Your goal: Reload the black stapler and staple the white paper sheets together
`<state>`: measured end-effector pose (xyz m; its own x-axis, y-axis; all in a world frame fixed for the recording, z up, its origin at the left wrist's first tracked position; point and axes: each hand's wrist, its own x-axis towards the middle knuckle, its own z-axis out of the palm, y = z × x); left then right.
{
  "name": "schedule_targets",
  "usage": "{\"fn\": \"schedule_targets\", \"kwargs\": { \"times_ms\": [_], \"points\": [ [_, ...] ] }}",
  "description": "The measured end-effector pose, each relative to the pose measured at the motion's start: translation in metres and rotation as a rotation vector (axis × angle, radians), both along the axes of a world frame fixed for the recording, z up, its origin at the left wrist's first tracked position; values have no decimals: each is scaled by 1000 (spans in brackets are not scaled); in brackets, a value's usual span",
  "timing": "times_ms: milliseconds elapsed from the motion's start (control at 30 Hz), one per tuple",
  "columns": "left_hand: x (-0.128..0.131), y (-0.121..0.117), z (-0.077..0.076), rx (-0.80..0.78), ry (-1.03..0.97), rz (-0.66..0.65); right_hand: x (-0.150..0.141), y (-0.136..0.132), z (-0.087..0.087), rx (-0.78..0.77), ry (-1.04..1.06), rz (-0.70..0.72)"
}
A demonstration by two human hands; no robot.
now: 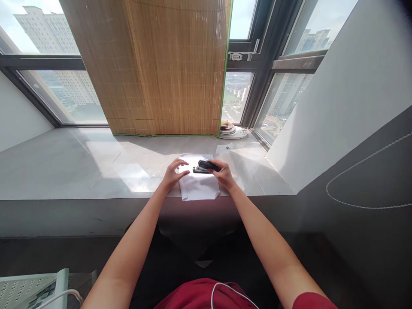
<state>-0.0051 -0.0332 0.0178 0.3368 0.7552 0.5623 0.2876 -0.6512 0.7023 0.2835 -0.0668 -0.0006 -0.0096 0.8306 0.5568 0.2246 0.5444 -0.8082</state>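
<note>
Stapler [206, 164] Held in Right Grip [224, 173]

Your right grip pinches the black stapler at its right end, over white paper [200, 189] on the sill [109, 171]. Your left grip [172, 175] is spread, just beside the stapler's free end.

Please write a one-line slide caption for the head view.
Over white paper on a sunlit windowsill, the right hand holds a black stapler, the left hand open nearby.
</note>
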Motion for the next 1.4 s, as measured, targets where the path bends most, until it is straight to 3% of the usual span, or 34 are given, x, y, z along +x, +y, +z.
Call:
{"fn": "schedule_targets", "kwargs": {
  "times_ms": [167, 333, 433, 500, 633, 733, 800, 933, 1033, 1100, 1133, 1167, 1233, 1300, 1367, 1400],
  "points": [
    [1, 11, -13, -31, 94, 99, 60, 12, -8, -52, -65, -384],
    [14, 10, -19, -19, 474, 279, 101, 26, -9, -172, -242, -481],
    [23, 3, -19, -118, 766, 297, 100, 29, -11, -187, -285, -474],
    [25, -1, -19, -136, 857, 268, 97, 29, -13, -162, -310, -468],
    [20, -6, -19, -60, 808, 224, 93, 25, -12, -136, -359, -383],
    [20, -3, -11, -31, 710, 298, 90, 22, -8, -130, -405, -315],
    [29, 6, 0, 5, 686, 352, 87, 21, -5, -129, -427, -302],
    [67, 41, 20, 32, 755, 249, 81, 21, 3, -143, -428, -315],
    [92, 64, 20, -53, 812, 230, 74, 1, 18, -23, -352, -450],
    [99, 71, 12, -87, 825, 239, 66, -35, 31, 90, -240, -521],
    [100, 73, 8, -93, 823, 249, 60, -60, 37, 98, -194, -449],
    [100, 73, 4, -98, 820, 260, 54, -89, 43, 52, -164, -279],
    [98, 74, 0, -100, 810, 275, 36, -153, 48, -121, -203, 290],
    [96, 77, 2, -109, 798, 270, 14, -214, 44, -139, -171, 768],
    [97, 81, 8, -132, 783, 254, -10, -262, 34, -142, -63, 928],
    [98, 84, 11, -146, 777, 244, -21, -279, 29, -163, -18, 883]
  ]
}}
